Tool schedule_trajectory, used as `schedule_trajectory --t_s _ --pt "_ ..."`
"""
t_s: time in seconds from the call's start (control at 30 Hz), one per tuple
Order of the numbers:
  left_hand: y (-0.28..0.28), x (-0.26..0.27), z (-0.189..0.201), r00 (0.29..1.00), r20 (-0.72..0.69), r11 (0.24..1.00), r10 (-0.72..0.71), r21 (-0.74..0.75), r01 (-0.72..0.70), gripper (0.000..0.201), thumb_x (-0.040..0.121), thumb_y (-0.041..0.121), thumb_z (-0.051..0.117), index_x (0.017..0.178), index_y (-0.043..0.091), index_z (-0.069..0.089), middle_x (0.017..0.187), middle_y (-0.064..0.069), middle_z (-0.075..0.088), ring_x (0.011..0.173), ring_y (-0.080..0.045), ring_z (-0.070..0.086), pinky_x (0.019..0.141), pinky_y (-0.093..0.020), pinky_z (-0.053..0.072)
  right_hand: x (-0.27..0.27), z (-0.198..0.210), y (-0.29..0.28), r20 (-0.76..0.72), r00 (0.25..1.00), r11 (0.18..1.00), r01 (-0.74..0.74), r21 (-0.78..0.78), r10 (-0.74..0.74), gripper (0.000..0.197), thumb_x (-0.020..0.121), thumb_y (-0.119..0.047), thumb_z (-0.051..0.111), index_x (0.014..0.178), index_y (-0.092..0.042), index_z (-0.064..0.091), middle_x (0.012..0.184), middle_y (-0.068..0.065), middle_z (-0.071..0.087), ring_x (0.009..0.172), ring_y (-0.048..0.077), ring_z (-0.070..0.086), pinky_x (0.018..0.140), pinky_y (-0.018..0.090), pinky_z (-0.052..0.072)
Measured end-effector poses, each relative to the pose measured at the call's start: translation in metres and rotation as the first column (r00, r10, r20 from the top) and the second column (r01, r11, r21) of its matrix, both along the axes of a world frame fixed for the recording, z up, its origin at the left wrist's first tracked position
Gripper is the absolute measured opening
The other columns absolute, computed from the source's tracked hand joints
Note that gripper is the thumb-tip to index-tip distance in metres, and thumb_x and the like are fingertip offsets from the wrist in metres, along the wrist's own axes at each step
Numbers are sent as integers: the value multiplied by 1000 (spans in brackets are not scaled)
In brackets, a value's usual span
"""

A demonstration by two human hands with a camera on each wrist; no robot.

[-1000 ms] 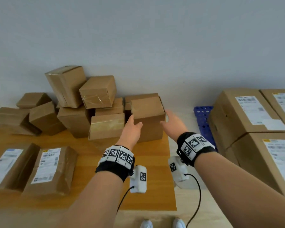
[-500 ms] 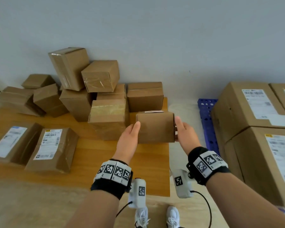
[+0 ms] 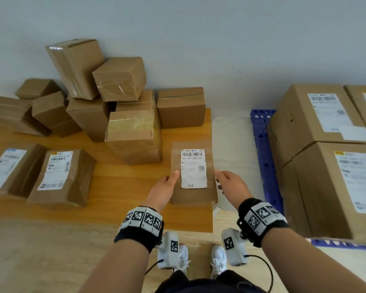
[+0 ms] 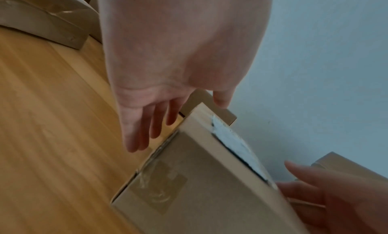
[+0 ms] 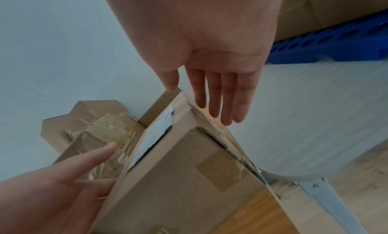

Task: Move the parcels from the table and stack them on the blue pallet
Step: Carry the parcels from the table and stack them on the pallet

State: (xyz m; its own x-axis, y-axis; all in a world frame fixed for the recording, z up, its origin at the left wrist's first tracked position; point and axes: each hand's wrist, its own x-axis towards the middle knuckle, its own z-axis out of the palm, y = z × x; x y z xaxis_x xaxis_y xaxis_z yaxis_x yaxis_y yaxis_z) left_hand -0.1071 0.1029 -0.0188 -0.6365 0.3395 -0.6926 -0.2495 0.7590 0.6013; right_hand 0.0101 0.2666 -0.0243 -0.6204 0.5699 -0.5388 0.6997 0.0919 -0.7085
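A brown cardboard parcel with a white barcode label on its upper face hangs over the right front part of the wooden table. My left hand presses its left side and my right hand its right side. Both wrist views show straight fingers lying along the parcel, with each thumb near the top edge. The blue pallet lies on the floor to the right and carries large labelled boxes.
A pile of several plain brown parcels leans against the wall at the back of the table. Two labelled parcels lie at the left front. A strip of pale floor separates table and pallet.
The parcel came off the pile at the back, moved toward me between both hands, and tipped so its labelled face now points up.
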Motion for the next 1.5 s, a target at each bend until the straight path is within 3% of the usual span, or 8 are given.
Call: schedule_trajectory --t_s 0.13,0.3,0.5,0.83,0.93,1.03,1.37,1.5 --pt "1 4 -8 1000 -14 999 -17 42 17 76 92 70 37 152 22 34 153 2 42 135 -23 45 112 -43 37 0 0 -5 19 997 996 -78 -40 78 54 101 -47 43 145 -16 45 141 1 54 125 19 53 102 32 42" --pt "1 8 4 1000 -21 993 -4 114 6 53 97 50 51 144 25 44 138 6 56 119 -18 56 103 -40 47 1 5 -14 -54 998 998 -47 -50 45 45 99 -43 50 138 -20 50 126 -3 61 104 13 59 87 28 51" --pt "12 1 53 993 -113 962 -12 270 43 53 95 49 57 142 27 45 136 6 57 118 -16 56 103 -41 47 2 40 -11 -201 973 992 121 30 -113 52 96 -42 56 142 -22 44 130 -1 59 107 15 59 80 27 51" --pt "67 21 140 967 -239 808 -84 552 206 63 90 49 63 146 28 42 133 11 57 113 -6 57 89 -25 49 44 127 17 -539 774 896 438 78 -331 57 90 -49 63 140 -31 44 128 -11 58 115 9 59 98 38 52" --pt "86 43 160 961 -251 754 -114 609 248 59 90 48 63 144 29 45 129 12 59 108 -2 58 82 -21 50 71 150 25 -615 702 863 501 66 -360 62 84 -54 64 139 -33 45 128 -12 60 115 8 60 96 38 53" --pt "106 72 178 945 -280 704 -171 636 316 56 91 49 61 142 32 45 124 15 59 101 4 57 72 -14 45 105 173 35 -644 680 835 539 113 -351 52 94 -40 61 142 -29 43 124 -14 60 108 2 60 83 20 53" --pt "189 209 188 941 -285 644 -183 689 334 51 87 50 66 134 33 53 118 15 65 94 2 66 70 -17 52 252 194 109 -681 640 797 588 137 -355 48 93 -44 60 138 -34 46 126 -13 62 112 7 62 93 33 55" --pt "217 275 183 940 -297 665 -169 670 331 48 88 49 64 131 31 53 119 15 63 100 0 63 77 -20 51 315 196 138 -664 659 808 573 139 -353 46 97 -38 58 139 -30 46 121 -15 62 93 -9 64 70 11 52"
